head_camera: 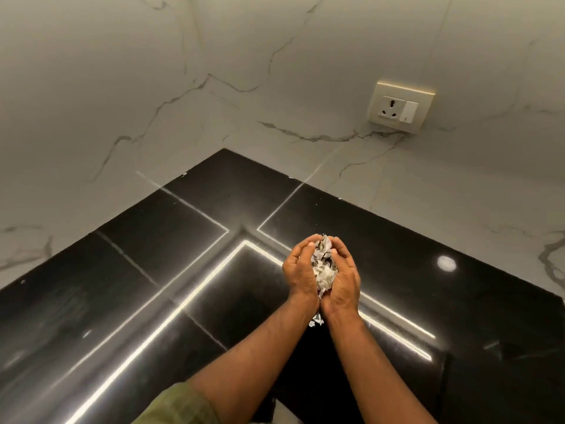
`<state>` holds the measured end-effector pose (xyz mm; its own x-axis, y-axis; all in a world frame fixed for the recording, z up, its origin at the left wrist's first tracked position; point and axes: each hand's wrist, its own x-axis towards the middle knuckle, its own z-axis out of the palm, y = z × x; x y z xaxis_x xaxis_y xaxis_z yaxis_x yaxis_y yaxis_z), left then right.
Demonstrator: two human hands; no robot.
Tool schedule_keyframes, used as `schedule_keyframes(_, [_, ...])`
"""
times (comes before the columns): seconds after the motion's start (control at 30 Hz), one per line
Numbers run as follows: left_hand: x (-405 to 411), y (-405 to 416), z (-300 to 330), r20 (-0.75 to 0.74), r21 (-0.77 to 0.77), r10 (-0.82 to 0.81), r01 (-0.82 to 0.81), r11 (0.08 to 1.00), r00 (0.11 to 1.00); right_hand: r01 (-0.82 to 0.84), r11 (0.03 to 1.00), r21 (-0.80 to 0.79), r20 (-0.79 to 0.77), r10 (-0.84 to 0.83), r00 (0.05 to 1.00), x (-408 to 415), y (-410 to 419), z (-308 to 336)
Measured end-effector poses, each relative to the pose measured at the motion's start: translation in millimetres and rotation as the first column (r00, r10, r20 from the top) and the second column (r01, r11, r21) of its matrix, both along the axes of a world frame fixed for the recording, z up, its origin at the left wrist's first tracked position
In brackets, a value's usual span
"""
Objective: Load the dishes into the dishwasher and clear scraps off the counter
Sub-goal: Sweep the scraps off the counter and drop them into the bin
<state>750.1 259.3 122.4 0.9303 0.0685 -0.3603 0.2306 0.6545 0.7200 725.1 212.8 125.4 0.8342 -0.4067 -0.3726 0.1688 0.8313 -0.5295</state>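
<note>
Our green sleeve sits lowest, on the left arm. Both our hands hang over the black counter, well in front of the wall socket. Left hand and right hand press together, fingers curled inward, cupping the scraps between the palms. A few bits poke out below the wrists. Tiny flecks lie along the counter's wall edge.

Scraps between cupped hands above counter (socket on wall behind).
</note>
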Motion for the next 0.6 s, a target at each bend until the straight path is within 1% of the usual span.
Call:
schedule_keyframes(0.13, [-25,10,8,0.012,-0.007,0.126,-0.126,0.992,0.992,-0.120,0.993,-0.004,0.031,0.120,0.992,-13,11,-1])
schedule_keyframes(0.27, [-53,33,11,0.019,-0.026,0.295,-0.295,0.955,0.955,-0.290,0.957,0.005,0.088,0.289,0.953,-32,32,-6])
schedule_keyframes(0.43, [-98,73,17,0.032,-0.024,0.461,-0.461,0.887,0.887,-0.467,0.884,0.005,0.094,0.465,0.880,-71,69,-2])
schedule_keyframes(0.47, [-112,85,19,0.041,-0.031,0.505,-0.504,0.863,0.862,-0.515,0.857,0.013,0.091,0.512,0.854,-83,81,1])
schedule_keyframes(0.53, [-125,96,23,0.042,-0.049,0.541,-0.539,0.841,0.840,-0.544,0.839,0.014,0.087,0.541,0.837,-92,94,4])
schedule_keyframes(0.6, [-146,115,24,0.061,-0.047,0.600,-0.598,0.800,0.798,-0.592,0.806,0.016,0.089,0.589,0.803,-109,114,7])
